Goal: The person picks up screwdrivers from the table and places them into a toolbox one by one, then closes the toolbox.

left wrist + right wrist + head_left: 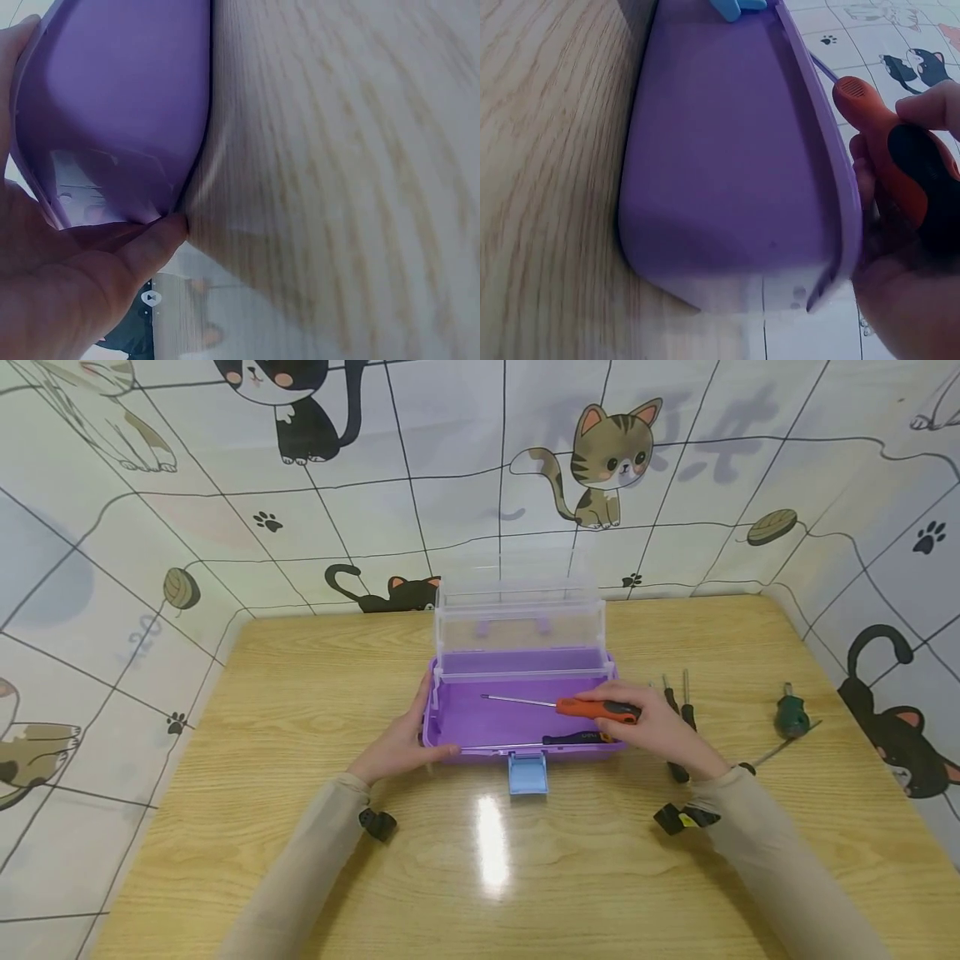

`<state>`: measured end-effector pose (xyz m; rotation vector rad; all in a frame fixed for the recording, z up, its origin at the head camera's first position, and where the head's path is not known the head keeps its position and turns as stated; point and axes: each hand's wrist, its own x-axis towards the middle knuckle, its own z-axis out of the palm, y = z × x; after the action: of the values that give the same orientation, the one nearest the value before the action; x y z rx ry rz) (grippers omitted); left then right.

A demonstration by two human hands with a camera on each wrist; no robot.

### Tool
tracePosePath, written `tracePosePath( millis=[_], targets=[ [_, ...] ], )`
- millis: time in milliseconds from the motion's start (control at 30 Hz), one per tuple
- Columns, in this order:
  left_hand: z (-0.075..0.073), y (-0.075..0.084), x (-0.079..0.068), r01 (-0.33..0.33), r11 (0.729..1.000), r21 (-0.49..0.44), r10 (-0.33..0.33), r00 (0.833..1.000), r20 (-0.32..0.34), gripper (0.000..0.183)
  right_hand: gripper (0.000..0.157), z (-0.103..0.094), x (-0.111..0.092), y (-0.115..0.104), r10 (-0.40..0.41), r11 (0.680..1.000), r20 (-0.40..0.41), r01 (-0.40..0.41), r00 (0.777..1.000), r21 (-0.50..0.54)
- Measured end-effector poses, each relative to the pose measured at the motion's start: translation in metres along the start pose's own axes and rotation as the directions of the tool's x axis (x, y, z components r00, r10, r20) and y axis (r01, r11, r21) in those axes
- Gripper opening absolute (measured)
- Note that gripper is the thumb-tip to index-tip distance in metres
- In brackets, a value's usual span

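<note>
A purple toolbox (480,718) stands on the table with its clear lid (519,631) raised at the back. My left hand (401,745) holds the box's left end, thumb at the front and fingers round the side; its purple wall (120,97) fills the upper left of the left wrist view. My right hand (641,714) grips an orange-and-black screwdriver (588,708) by its handle, over the box's right part, with the shaft pointing left. Inside, along the front wall, lies a black-handled screwdriver (573,738). A light blue latch (528,775) hangs down at the front.
Right of the box, dark-handled screwdrivers (687,710) lie partly behind my right hand. Farther right is a green-handled screwdriver (791,714), with a thin metal shaft (780,750) beside it. Cat-patterned sheeting (465,518) rises behind the wooden table (315,693) and at both sides.
</note>
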<state>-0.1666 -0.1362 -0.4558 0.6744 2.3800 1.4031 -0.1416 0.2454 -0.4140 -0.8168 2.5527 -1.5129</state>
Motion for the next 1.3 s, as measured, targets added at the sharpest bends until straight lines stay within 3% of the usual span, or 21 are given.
tracePosePath(
  millis=[200,400,633,767,867,1000,1200,1300],
  targets=[
    [0.0,0.001,0.0,-0.024,0.999,-0.023,0.024,1.0,0.003,0.123,0.037,0.008,0.009,0.002,-0.065,0.997,0.022,0.064,0.998,0.038],
    [0.0,0.003,-0.001,-0.033,0.998,-0.048,0.033,0.999,0.001,0.123,0.031,0.012,0.017,-0.001,0.003,0.999,0.091,0.002,0.996,-0.049],
    [0.001,0.002,0.0,-0.045,0.998,-0.035,0.045,0.999,-0.003,0.122,0.029,0.014,0.028,-0.001,0.05,0.993,0.215,-0.025,0.975,-0.118],
    [-0.001,0.016,-0.003,-0.035,0.999,-0.037,0.035,0.999,0.012,0.12,0.029,0.016,0.032,0.001,0.062,0.988,0.255,-0.024,0.965,-0.15],
    [-0.002,0.015,-0.003,-0.021,0.999,-0.036,0.022,1.0,0.012,0.121,0.029,0.017,0.035,0.001,0.067,0.987,0.278,-0.023,0.958,-0.157],
    [0.0,-0.001,0.0,-0.022,0.999,-0.035,0.022,1.0,-0.001,0.122,0.031,0.018,0.038,0.0,0.085,0.985,0.301,-0.034,0.95,-0.171],
    [0.001,0.004,-0.001,-0.036,0.999,-0.033,0.036,0.999,-0.001,0.122,0.031,0.02,0.042,0.002,0.084,0.978,0.319,-0.017,0.944,-0.206],
    [-0.001,0.015,-0.004,-0.033,0.999,-0.04,0.034,0.999,0.002,0.121,0.031,0.022,0.044,0.005,0.073,0.973,0.321,0.003,0.944,-0.23]
  ],
)
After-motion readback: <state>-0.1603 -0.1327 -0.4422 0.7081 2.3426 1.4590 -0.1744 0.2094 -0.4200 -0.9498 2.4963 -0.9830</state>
